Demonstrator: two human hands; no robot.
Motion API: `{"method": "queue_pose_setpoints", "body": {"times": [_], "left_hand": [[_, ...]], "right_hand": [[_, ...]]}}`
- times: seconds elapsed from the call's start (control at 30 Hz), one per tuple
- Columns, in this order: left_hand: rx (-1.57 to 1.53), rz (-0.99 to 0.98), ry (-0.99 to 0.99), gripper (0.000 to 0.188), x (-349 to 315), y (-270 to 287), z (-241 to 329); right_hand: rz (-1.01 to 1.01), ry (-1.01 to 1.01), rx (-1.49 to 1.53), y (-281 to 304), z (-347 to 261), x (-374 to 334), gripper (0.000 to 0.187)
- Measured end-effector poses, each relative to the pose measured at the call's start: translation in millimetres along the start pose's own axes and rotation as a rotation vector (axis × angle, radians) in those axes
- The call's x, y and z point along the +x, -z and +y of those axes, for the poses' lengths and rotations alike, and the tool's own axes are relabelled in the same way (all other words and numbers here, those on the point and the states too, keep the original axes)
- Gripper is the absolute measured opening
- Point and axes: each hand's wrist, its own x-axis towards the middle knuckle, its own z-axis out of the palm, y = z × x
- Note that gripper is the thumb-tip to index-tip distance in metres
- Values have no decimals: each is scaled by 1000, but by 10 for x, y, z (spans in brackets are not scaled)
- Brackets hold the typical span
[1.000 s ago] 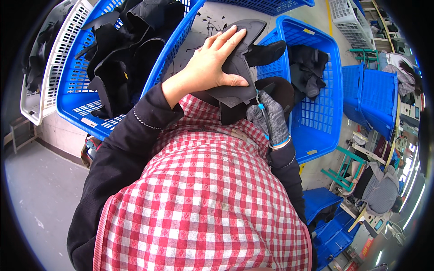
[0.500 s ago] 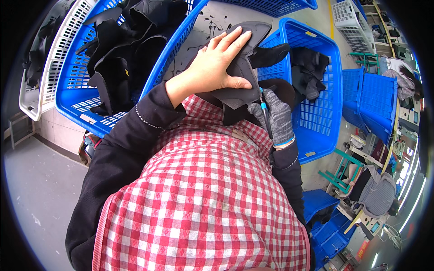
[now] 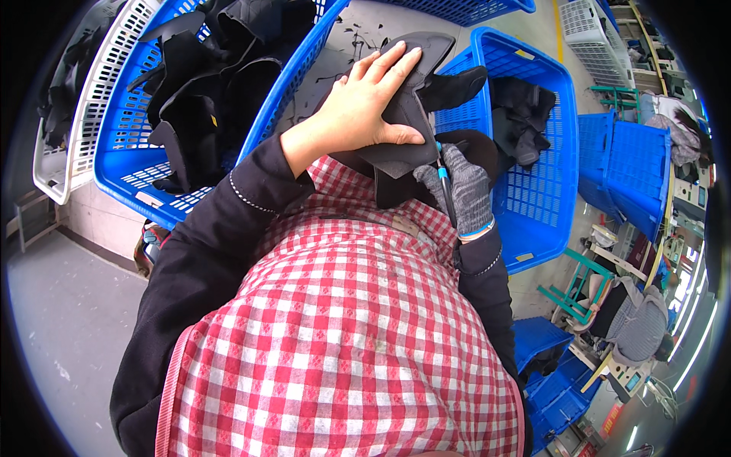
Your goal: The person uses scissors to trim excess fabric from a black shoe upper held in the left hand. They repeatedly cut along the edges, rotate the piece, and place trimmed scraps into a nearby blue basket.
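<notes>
My bare left hand (image 3: 364,107) lies with fingers spread on a dark grey, moulded sheet piece (image 3: 422,49) above my lap. A black flap (image 3: 454,89) sticks out from that piece's right side. My right hand (image 3: 466,186), in a grey knit glove, is closed around a slim black hand tool (image 3: 446,190) with turquoise bands. The tool's upper end meets the piece's lower right edge, near my left thumb; its tip is too small to make out. More black material hangs below the piece over my red-and-white checked apron (image 3: 343,320).
A blue basket (image 3: 293,84) at the left holds several black pieces (image 3: 190,122), with a white basket (image 3: 87,99) beyond it. Another blue basket (image 3: 560,190) at the right holds dark pieces (image 3: 521,118). Black scraps (image 3: 358,38) lie on the floor. Stacked blue crates (image 3: 620,167) stand farther right.
The piece has tilted slightly under my left hand. My right hand and the tool have shifted a little up and left along its edge.
</notes>
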Motion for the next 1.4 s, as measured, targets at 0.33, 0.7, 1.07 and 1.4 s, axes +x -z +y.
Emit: {"method": "queue_pose_setpoints", "body": {"times": [0.33,0.7,1.07,1.4], "left_hand": [[-6,5,-28,123,-12,-3,-25],[8,12,-39,125,-5,-20,-20],[16,2,-23,123,-2,-1,28],[-21,0,-56,121,17,-25,-7]], "right_hand": [[10,18,-31,-54,106,-41,49],[31,58,-153,45,92,-70,61],[5,-32,-166,57,46,-49,54],[111,5,-14,-148,50,-88,47]]}}
